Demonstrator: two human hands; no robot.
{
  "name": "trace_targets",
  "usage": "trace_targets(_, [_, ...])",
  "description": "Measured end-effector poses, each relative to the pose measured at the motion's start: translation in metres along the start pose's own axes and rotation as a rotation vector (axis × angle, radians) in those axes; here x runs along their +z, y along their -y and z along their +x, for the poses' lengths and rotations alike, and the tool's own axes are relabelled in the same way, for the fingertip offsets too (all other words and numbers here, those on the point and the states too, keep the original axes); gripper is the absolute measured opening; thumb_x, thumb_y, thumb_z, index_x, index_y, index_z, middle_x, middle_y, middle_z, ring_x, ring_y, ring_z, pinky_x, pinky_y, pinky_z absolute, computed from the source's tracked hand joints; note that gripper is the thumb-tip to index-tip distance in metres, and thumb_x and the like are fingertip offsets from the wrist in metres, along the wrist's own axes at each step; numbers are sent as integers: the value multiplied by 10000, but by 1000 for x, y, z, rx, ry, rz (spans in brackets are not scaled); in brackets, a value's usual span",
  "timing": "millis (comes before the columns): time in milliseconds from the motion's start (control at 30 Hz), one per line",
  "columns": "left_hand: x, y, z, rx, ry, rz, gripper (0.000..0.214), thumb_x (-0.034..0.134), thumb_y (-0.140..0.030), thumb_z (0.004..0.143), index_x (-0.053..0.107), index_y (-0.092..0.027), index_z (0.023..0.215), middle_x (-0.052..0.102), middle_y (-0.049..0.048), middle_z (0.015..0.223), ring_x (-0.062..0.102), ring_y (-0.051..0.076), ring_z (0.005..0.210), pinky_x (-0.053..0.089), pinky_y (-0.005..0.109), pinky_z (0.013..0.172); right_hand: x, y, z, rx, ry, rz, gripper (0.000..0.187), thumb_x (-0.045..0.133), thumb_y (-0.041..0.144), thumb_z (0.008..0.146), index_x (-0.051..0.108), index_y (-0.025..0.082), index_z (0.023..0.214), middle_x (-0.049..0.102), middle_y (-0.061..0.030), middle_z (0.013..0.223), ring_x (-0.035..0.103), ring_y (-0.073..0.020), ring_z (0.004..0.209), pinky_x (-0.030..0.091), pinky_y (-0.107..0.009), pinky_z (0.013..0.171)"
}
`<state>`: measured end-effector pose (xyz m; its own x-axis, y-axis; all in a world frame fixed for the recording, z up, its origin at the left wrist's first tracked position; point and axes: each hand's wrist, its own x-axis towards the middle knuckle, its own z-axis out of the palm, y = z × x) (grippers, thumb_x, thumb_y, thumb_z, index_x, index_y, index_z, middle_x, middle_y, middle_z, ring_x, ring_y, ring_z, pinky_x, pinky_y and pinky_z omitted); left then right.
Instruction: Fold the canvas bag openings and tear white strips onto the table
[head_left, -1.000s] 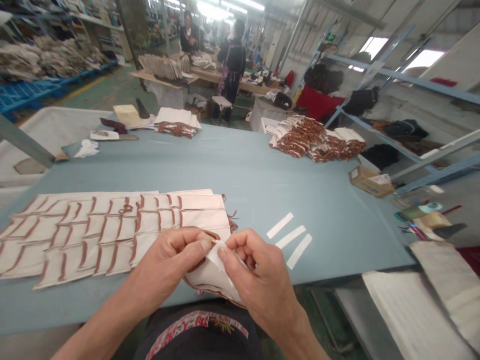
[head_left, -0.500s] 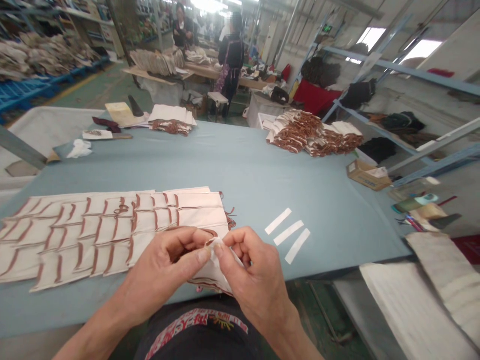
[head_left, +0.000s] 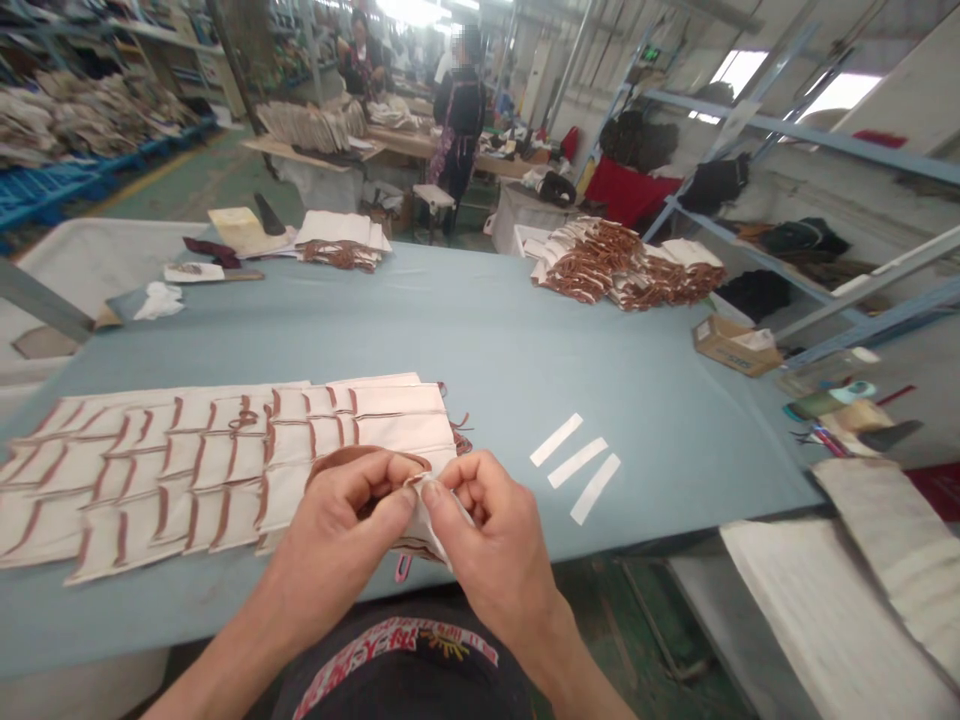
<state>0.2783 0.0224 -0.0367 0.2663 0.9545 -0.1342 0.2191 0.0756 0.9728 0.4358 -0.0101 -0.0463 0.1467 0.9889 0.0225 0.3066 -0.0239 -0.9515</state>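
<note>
Both hands work at the near edge of a blue-grey table (head_left: 465,340). My left hand (head_left: 352,525) and my right hand (head_left: 480,540) pinch the same small cream fabric pouch (head_left: 427,520) with brown trim, fingertips meeting at its top edge. The pouch is partly hidden by my fingers. To the left lie rows of overlapping cream pouches with brown trim (head_left: 210,460). To the right of my hands lie three white strips (head_left: 576,465) on the table.
Stacks of trimmed pouches (head_left: 622,270) sit at the far right, another stack (head_left: 337,240) at the far left. A cardboard box (head_left: 731,345) and tools (head_left: 832,410) lie at the right edge. People stand at a bench behind (head_left: 457,110). Shelving runs along the right.
My hands have drawn closer together and bunched the pouch up, so less of it shows. The view has shifted slightly.
</note>
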Motion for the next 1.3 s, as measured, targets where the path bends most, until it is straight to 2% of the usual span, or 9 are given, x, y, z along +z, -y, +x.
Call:
trace_targets(200, [-4, 12, -4, -49, 72, -116, 265, 662, -425, 907, 741, -188, 818, 657, -24, 693, 501, 125, 592, 397, 206, 536, -1, -4, 2, 146, 103, 221, 229, 670, 403, 871, 582, 208, 793, 479, 88, 563, 389, -81, 498, 301, -190, 464])
trace_targets(333, [-5, 17, -6, -54, 88, -117, 298, 688, -472, 931, 740, -195, 833, 641, -29, 683, 490, 126, 584, 389, 207, 520, 2, -6, 0, 127, 104, 245, 235, 647, 412, 879, 556, 212, 796, 456, 93, 561, 364, -80, 493, 289, -192, 458])
trace_targets(500, [-6, 19, -5, -36, 62, -51, 377, 706, -534, 945, 708, -193, 785, 636, -17, 721, 520, 128, 616, 421, 213, 551, 5, -2, -5, 45, 54, 150, 188, 611, 373, 891, 554, 219, 799, 496, 81, 556, 439, -92, 482, 314, -203, 469])
trace_targets(633, [-9, 9, -6, -12, 79, -9, 393, 688, -524, 933, 689, -182, 738, 665, 25, 860, 607, 164, 734, 490, 239, 638, 7, 1, -10, 14, 51, 107, 173, 586, 369, 903, 567, 213, 830, 534, 64, 575, 491, -103, 490, 345, -213, 487])
trace_targets(867, [-12, 1, -10, 58, -26, 159, 317, 649, -418, 917, 594, -214, 680, 558, -25, 693, 499, 157, 663, 406, 250, 609, 12, 3, -15, 61, 142, 173, 219, 581, 425, 923, 565, 213, 871, 559, 48, 595, 494, -109, 488, 370, -213, 466])
trace_targets(1033, [-20, 4, -14, 44, 1, 85, 320, 667, -433, 936, 616, -218, 706, 624, -8, 776, 557, 178, 743, 442, 263, 683, 10, 2, -23, 49, 151, 166, 196, 607, 386, 919, 599, 207, 839, 592, 39, 610, 535, -110, 517, 408, -205, 486])
trace_targets(1100, [-25, 3, -15, 35, 38, 24, 331, 685, -433, 948, 614, -219, 705, 634, -8, 805, 580, 177, 767, 462, 257, 704, 5, 1, -22, -11, 131, 126, 171, 614, 346, 922, 610, 208, 821, 627, 29, 632, 553, -114, 539, 436, -209, 510])
trace_targets(1200, [-32, 0, -18, 45, 118, -32, 334, 681, -451, 970, 623, -222, 734, 589, -30, 754, 546, 150, 691, 449, 234, 641, -4, -2, -11, -240, 93, 55, 61, 630, 257, 911, 657, 203, 900, 731, -1, 779, 574, -111, 598, 500, -220, 594])
trace_targets(1300, [-37, -4, -19, 62, 149, -24, 321, 693, -452, 971, 644, -220, 755, 590, -32, 747, 534, 141, 676, 434, 222, 611, -11, -2, 9, -474, 214, 82, 234, 611, 174, 914, 684, 209, 1133, 803, -55, 1125, 622, -100, 684, 539, -214, 642])
